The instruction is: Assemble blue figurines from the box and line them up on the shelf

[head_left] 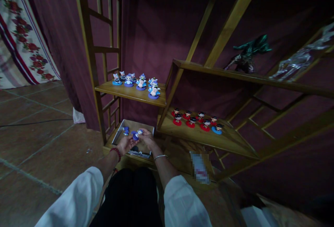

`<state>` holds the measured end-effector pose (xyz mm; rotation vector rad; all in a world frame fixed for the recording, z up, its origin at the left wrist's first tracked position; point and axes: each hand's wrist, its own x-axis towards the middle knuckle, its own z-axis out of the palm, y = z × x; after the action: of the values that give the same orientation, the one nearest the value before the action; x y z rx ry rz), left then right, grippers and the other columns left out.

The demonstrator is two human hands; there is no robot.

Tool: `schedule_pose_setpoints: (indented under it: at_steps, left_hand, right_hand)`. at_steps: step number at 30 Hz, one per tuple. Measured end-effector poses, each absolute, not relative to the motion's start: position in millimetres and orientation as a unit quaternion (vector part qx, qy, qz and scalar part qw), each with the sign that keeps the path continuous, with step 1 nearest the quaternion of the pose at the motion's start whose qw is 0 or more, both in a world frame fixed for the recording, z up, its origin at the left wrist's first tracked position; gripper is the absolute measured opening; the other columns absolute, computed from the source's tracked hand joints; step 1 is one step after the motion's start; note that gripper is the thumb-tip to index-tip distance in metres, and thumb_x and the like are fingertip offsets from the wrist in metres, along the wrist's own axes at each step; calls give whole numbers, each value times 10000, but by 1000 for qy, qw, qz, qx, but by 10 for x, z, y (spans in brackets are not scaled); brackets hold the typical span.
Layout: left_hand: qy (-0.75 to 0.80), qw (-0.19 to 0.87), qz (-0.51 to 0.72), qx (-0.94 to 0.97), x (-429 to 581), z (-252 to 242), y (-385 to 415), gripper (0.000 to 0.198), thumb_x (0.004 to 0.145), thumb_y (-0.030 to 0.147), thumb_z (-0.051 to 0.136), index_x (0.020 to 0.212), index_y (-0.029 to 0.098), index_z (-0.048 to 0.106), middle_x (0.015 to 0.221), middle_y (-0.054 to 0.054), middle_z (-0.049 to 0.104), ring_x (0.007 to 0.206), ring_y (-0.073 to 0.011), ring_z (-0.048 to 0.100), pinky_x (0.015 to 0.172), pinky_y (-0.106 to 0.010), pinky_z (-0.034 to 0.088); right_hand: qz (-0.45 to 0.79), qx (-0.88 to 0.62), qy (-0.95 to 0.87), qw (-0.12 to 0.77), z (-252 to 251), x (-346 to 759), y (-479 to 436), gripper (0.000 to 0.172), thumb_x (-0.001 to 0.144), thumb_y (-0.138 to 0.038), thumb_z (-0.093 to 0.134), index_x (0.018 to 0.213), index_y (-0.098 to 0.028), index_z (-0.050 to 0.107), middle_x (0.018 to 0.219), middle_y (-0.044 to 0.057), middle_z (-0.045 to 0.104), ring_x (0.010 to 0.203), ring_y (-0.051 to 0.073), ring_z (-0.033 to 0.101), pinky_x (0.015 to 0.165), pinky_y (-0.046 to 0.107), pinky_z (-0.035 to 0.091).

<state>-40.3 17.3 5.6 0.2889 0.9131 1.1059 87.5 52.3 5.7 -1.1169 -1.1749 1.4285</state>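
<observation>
A wooden shelf carries eight figurines right of one open box, over which left hand and right hand have fingers closed round one purple-based figurine, with bare room toward the box's right edge and one purple piece near its left

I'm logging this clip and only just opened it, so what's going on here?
A person's left hand and right hand both hold a small purple-based figurine over an open box. Another purple piece lies inside the box. Above, a group of small figurines stands on the left wooden shelf; on the lower shelf to the right are mostly red-based figurines.
</observation>
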Motion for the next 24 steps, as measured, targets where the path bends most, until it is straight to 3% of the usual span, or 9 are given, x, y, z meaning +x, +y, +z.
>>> schedule_pose_setpoints:
  at_steps: [24]
  left_hand:
    - [409,741,515,133,-323,13,198,149,866,177,415,795,106,525,671,-70,604,612,-120,617,593,-212,518]
  right_hand:
    - [577,-472,-476,467,-33,931,551,358,481,-192,664,832,-184,594,661,-35,618,610,124,561,599,251,449]
